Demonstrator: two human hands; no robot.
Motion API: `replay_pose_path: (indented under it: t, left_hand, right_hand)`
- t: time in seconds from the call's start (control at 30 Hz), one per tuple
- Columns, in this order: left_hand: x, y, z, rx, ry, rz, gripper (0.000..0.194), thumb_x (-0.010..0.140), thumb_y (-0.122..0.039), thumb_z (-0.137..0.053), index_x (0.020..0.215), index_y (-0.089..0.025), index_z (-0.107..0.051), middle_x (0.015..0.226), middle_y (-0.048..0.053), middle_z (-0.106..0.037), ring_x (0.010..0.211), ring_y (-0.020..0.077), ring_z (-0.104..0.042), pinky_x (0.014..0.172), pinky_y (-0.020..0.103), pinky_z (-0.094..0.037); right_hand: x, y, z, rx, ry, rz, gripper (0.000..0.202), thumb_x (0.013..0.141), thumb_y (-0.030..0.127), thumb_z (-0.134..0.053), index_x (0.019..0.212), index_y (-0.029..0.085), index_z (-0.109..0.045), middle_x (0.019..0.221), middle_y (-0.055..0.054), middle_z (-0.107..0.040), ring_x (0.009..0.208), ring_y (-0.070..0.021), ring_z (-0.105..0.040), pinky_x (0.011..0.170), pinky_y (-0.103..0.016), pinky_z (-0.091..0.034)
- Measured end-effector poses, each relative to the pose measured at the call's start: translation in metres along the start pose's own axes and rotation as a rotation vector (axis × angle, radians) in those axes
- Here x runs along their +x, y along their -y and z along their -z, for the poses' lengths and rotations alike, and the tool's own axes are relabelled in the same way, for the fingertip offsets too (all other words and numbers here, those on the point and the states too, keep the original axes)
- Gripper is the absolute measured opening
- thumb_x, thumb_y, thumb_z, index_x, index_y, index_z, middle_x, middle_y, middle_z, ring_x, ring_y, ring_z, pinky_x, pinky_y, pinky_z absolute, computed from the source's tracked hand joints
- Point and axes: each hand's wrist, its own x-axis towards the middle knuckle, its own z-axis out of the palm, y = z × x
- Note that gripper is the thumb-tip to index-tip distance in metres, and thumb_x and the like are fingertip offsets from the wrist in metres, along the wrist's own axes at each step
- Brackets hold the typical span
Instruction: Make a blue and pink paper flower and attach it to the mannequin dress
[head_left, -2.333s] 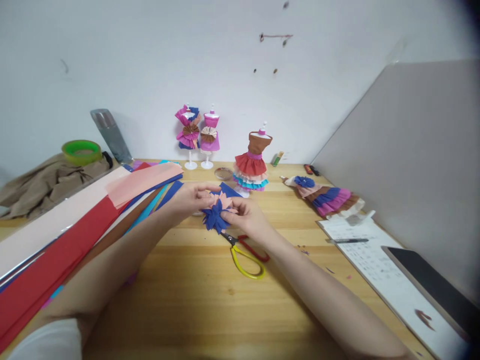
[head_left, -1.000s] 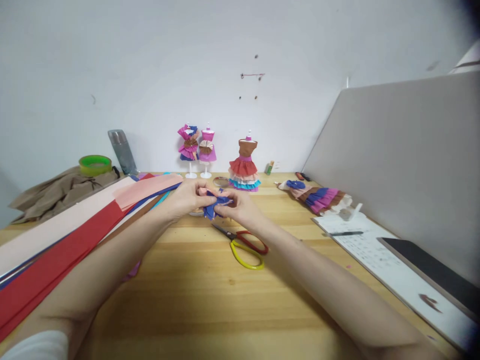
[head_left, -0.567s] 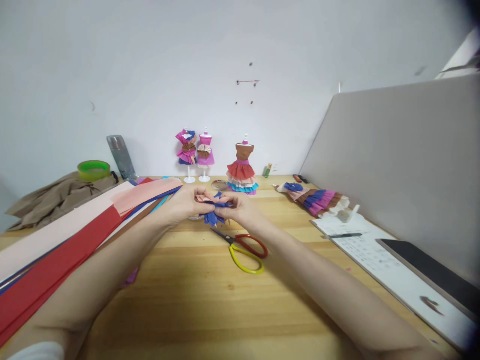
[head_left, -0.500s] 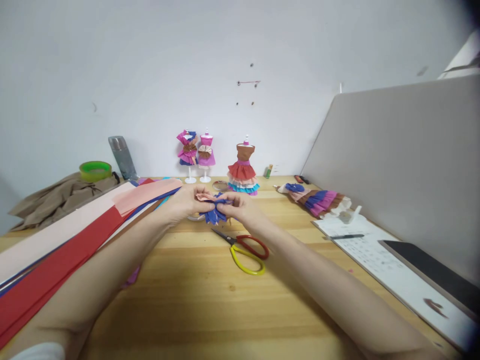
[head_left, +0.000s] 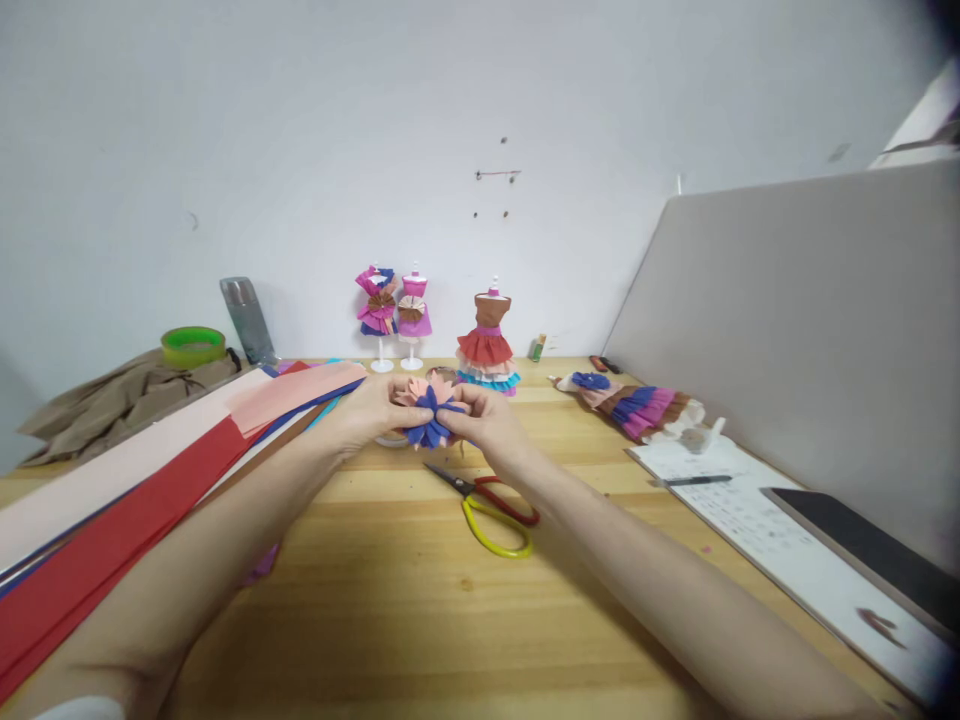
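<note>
A layered paper flower point(head_left: 429, 425), blue petals over peach ones, is held up above the wooden table point(head_left: 360, 610). My left hand point(head_left: 380, 408) pinches its left side, thumb on the blue petals. From the right, my right hand point(head_left: 480, 418) grips it with thumb and fingers, the two thumbs close together near the centre. Scissors point(head_left: 487, 505) with one red and one yellow handle lie just below the hands. A round item on the table behind the flower is mostly hidden.
Crepe paper strips point(head_left: 157, 495) lie left, beside brown cloth point(head_left: 120, 400), green tape point(head_left: 193, 347) and a bottle point(head_left: 247, 320). Small dressed mannequins point(head_left: 487, 345) stand behind. Right: a ruffled paper dress point(head_left: 645, 410), white board point(head_left: 720, 500), pen point(head_left: 699, 480) and dark flat device point(head_left: 862, 550).
The flower has opened out and tilted towards me, showing more peach petals around the blue ones. Both hands still hold it; the view has shifted slightly.
</note>
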Motion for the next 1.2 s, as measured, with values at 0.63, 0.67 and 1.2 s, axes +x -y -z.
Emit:
replay_pose_path:
  t: [0.63,0.67,1.2]
  left_hand:
    - [-0.004,-0.005,-0.005,0.167,-0.070,-0.073,0.023,0.071,-0.027,-0.067,0.086,-0.011,-0.070,0.075,0.004,-0.069,0.071,0.0148,-0.063,0.069,0.025,-0.047]
    - [-0.005,-0.007,-0.005,0.239,-0.088,-0.113,0.019,0.071,-0.024,-0.066,0.085,-0.012,-0.071,0.073,0.002,-0.069,0.070,0.0139,-0.062,0.067,0.024,-0.046]
    - [-0.010,-0.016,-0.013,0.111,-0.108,-0.045,0.013,0.064,-0.021,-0.068,0.071,-0.012,-0.064,0.061,0.002,-0.066,0.057,0.0120,-0.060,0.059,0.023,-0.046]
  right_hand:
    - [-0.001,-0.001,-0.002,-0.031,-0.092,0.174,0.034,0.061,0.037,-0.077,0.084,0.020,-0.058,0.072,0.002,-0.062,0.062,-0.0129,-0.056,0.059,-0.026,-0.047]
    - [-0.002,0.000,-0.003,-0.070,-0.077,0.217,0.037,0.061,0.036,-0.077,0.089,0.021,-0.059,0.080,0.001,-0.064,0.068,-0.0140,-0.059,0.063,-0.027,-0.049]
    - [-0.005,0.001,-0.007,-0.098,-0.089,0.206,0.026,0.062,0.035,-0.076,0.073,0.021,-0.057,0.068,0.002,-0.062,0.060,-0.0147,-0.060,0.059,-0.029,-0.050]
